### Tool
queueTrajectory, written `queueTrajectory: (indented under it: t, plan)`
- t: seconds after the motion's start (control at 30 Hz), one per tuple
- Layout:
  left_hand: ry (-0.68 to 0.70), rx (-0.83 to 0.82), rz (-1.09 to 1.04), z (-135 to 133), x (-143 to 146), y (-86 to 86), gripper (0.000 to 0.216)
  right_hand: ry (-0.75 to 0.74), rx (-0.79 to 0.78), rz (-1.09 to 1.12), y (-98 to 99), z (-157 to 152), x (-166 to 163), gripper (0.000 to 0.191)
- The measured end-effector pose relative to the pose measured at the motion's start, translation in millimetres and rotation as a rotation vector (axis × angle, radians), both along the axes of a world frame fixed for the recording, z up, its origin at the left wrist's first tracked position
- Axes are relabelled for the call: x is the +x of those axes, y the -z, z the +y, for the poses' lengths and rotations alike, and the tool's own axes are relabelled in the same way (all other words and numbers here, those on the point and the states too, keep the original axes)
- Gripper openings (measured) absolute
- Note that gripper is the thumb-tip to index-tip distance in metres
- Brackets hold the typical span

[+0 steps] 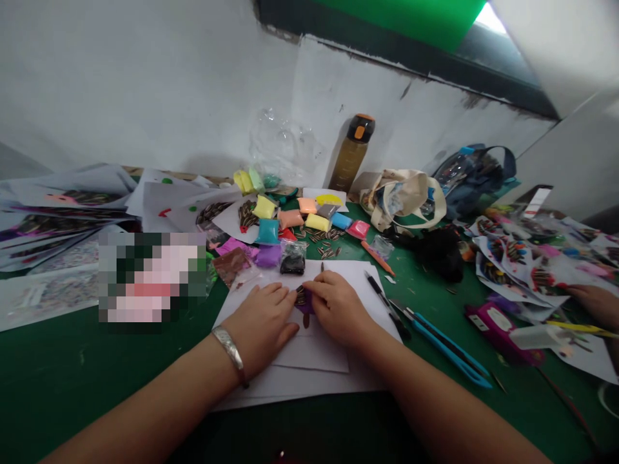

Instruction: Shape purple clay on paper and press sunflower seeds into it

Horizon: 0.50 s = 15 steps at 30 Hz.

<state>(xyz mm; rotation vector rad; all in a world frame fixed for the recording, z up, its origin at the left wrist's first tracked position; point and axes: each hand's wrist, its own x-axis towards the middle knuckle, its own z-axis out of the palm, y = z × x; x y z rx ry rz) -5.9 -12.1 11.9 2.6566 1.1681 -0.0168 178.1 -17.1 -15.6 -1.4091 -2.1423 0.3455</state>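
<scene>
My left hand (pixel 264 319), with a silver bracelet on its wrist, lies on a sheet of white paper (pixel 333 361), its fingers bent toward a small purple clay piece (pixel 304 306) stuck with sunflower seeds. My right hand (pixel 338 306) meets it from the other side, fingertips pinched at the same piece. Both hands press or hold the piece between them; what exactly each fingertip grips is hidden.
Small bags of coloured clay (pixel 268 231) and loose sunflower seeds (pixel 322 237) lie behind the paper. A black pen (pixel 384 303) and blue scissors (pixel 447 348) sit right of it. A bottle (pixel 352 153), cloth bags (pixel 406 196), and finished paper crafts (pixel 527 274) surround them. Another person's hand (pixel 597 303) shows at right.
</scene>
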Motion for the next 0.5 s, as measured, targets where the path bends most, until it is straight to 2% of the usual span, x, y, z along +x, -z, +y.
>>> queueTrajectory:
  t: [0.37, 0.5]
  plan:
    - [-0.011, 0.029, 0.008, -0.7, 5.2, -2.0, 0.031, -0.008, 0.011, 0.028, 3.3, -0.2, 1.0, 0.028]
    - [-0.006, 0.023, -0.031, -0.3, 2.8, -2.0, 0.03, 0.07, 0.018, 0.027, -4.5, 10.3, 13.5, 0.031]
